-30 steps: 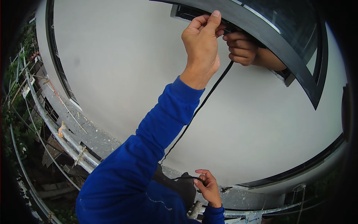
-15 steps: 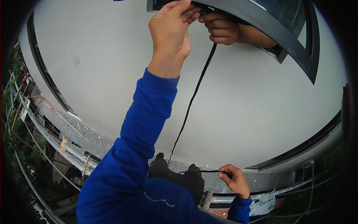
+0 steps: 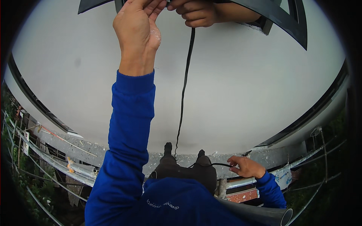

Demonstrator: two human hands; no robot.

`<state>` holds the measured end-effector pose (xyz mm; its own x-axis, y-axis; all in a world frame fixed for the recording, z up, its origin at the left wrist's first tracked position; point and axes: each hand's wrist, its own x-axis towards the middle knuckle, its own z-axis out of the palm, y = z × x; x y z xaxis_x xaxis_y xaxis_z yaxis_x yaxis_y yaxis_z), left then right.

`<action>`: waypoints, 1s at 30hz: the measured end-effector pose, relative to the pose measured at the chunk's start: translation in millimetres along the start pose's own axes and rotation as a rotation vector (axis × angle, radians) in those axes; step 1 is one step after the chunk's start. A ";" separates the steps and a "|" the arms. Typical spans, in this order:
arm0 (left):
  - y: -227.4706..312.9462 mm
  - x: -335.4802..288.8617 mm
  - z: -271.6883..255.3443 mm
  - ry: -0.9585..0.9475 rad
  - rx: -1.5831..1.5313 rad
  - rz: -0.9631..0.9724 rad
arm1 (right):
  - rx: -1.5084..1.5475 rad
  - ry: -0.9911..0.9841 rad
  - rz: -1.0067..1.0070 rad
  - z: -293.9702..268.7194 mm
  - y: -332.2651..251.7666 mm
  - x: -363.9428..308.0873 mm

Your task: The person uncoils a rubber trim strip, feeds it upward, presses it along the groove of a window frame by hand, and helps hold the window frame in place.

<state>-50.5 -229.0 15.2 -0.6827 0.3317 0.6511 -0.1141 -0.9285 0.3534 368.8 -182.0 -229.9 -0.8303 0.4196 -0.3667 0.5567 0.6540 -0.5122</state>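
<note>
Black cord [image 3: 220,164]: lower right, near-horizontal, leading left from right hand [image 3: 247,167], the nearer, fingers pinched on it | left hand [image 3: 137,28]: upper left, fingers' grip unclear | hanging cord [image 3: 183,86]: centre, near-vertical, below another person's hand [image 3: 200,13]

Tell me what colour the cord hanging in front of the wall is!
The cord is black; it shows best in the head view.

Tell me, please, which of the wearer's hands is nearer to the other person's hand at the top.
Left. The left hand is raised just to the left of the other person's hand; the right hand is well below it, holding a black cord.
</note>
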 end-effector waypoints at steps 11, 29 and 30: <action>4.1 0.1 2.6 0.004 -0.004 0.001 | -0.466 0.279 0.304 -204.2 -156.0 -90.3; 9.8 -7.6 11.8 0.048 0.031 0.020 | -1.220 0.751 -0.480 -249.3 -337.8 -50.1; 12.0 -7.7 11.0 0.040 0.032 0.027 | -1.216 0.759 -0.508 -249.0 -340.2 -46.1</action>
<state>-38.7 -240.9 21.8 -0.7138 0.2989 0.6333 -0.0727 -0.9311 0.3576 211.5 -267.0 154.7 -0.9487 -0.0360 0.3140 0.1738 0.7704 0.6134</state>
